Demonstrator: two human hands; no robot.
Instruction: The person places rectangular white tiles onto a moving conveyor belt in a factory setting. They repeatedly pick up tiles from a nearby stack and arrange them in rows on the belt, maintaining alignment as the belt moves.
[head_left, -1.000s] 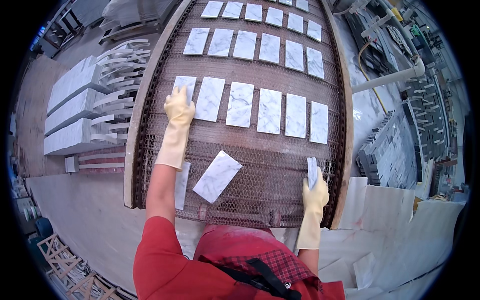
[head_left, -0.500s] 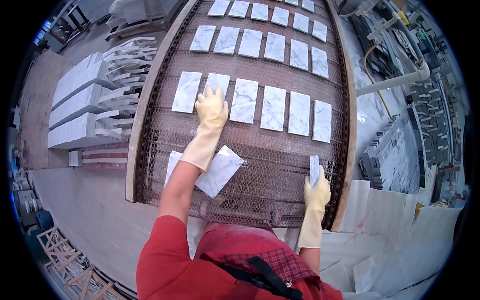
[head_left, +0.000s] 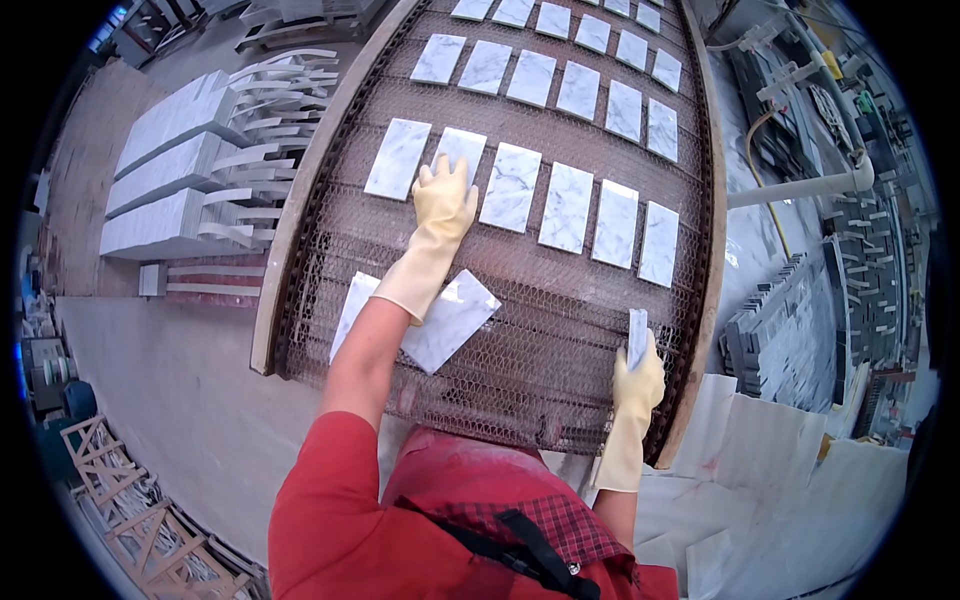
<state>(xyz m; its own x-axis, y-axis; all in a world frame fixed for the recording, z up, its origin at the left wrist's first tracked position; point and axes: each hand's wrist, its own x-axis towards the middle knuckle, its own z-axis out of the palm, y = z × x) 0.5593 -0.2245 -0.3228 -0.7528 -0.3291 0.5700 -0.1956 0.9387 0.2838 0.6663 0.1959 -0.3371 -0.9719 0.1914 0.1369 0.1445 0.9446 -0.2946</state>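
My left hand [head_left: 445,200], in a cream rubber glove, lies with fingers spread on a white, grey-veined marble tile [head_left: 463,146], second from the left in the nearest full row. Partly under my left forearm are two more tiles: one [head_left: 452,322] set askew on the mesh, the other [head_left: 352,308] mostly covered by the arm. At the right side, my gloved right hand [head_left: 638,385] grips marble tiles [head_left: 637,338] held upright and seen edge-on; how many cannot be made out. Neighbouring tiles [head_left: 510,188] lie flat in the row.
The wire-mesh conveyor [head_left: 520,345] has a wooden rail [head_left: 290,265] on the left and another [head_left: 706,300] on the right. Further rows of tiles [head_left: 531,78] lie beyond. Stacked white slabs [head_left: 150,222] with curved strips stand at left; a pale pipe [head_left: 800,188] crosses at right.
The view has shifted, so the rows appear farther right and higher. My left hand remains on the same tile, and my right hand still grips its tiles.
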